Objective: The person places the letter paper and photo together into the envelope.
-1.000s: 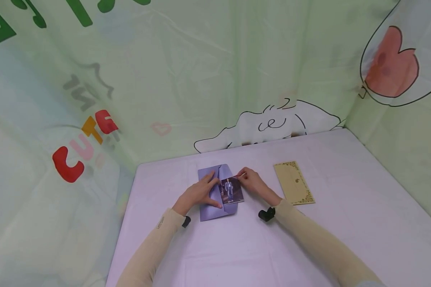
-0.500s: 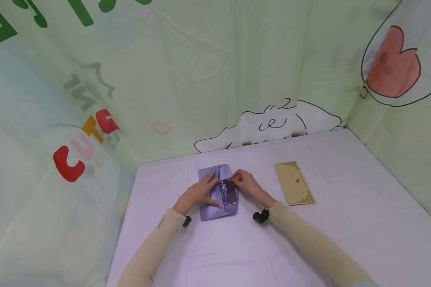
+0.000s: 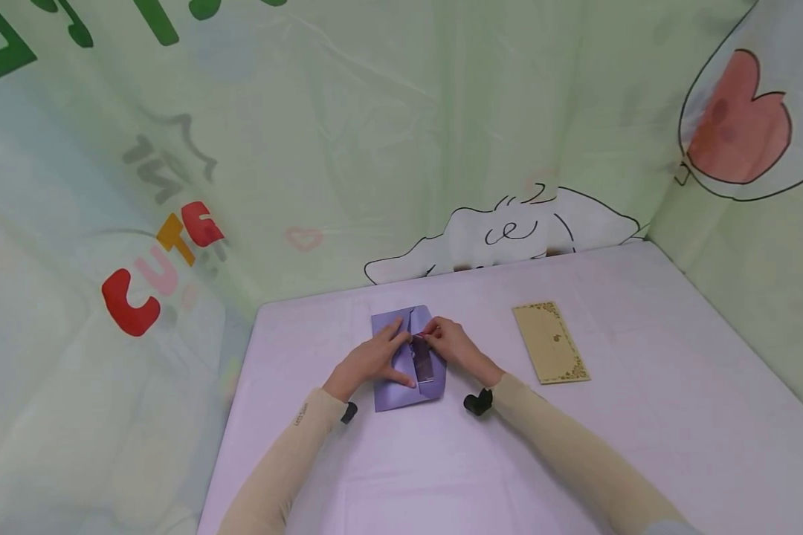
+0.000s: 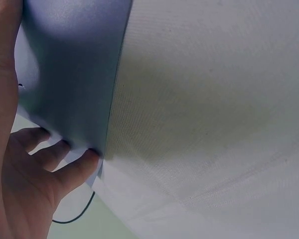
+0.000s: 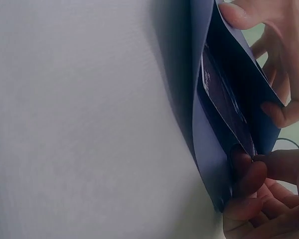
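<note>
The left hand [image 3: 372, 360] rests with spread fingers on a purple envelope [image 3: 403, 362] on the counter [image 3: 468, 475], while the fingers of the right hand [image 3: 456, 346] pinch a photo [image 3: 424, 362] partly inside its opening.

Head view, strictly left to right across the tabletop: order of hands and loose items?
Left hand → dark photo → right hand → ornate-bordered tan card.

back wall [image 3: 375, 134]: pale green, cartoon outline [image 3: 468, 230] low
left wall [image 3: 47, 312]: whitish, coloured letters [image 3: 175, 236]
right wall [image 3: 769, 297]: pale green, red heart [image 3: 736, 137]
table cover [image 3: 401, 475]: pale lilac
</note>
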Demonstrator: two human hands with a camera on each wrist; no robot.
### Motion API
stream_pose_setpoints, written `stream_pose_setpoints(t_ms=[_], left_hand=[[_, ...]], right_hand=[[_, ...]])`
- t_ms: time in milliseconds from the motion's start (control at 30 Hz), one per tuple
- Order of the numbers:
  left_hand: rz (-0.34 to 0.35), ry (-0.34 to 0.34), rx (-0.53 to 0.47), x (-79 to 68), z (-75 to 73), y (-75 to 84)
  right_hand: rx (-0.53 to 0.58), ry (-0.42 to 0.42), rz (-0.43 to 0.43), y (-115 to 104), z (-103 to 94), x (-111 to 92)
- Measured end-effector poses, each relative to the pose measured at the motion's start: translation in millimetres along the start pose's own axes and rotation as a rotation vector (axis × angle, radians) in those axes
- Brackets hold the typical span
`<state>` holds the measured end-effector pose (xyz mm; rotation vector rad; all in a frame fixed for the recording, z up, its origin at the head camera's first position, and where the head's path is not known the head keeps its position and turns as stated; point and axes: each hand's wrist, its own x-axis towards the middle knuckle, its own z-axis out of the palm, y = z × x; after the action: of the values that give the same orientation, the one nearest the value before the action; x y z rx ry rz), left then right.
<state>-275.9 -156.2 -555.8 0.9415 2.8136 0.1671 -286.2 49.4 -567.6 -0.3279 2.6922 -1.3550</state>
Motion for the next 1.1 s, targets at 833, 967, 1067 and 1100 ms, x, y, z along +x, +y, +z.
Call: stream_pose_setpoints(t_ms=[833, 967, 1067, 1100], left_hand=[[-0.01, -0.009, 0.0, 1.7, -0.3, -0.2], [-0.012, -0.015, 0.002, 1.5, -0.4, -0.4], [-0.014, -0.014, -0.001, 1.5, 0.9, -1.4], [-0.013, -0.012, -0.001, 1.5, 1.5, -1.8]], right_hand=[[-0.057, -0.024, -0.079, -15.0, 14.1, 5.8], [-0.062, -0.03, -0.067, -16.5, 15.6, 5.9], [-0.062, -0.03, -0.054, -17.7, 16.3, 5.8], [-0.062, -0.032, -0.052, -17.9, 16.6, 5.8]])
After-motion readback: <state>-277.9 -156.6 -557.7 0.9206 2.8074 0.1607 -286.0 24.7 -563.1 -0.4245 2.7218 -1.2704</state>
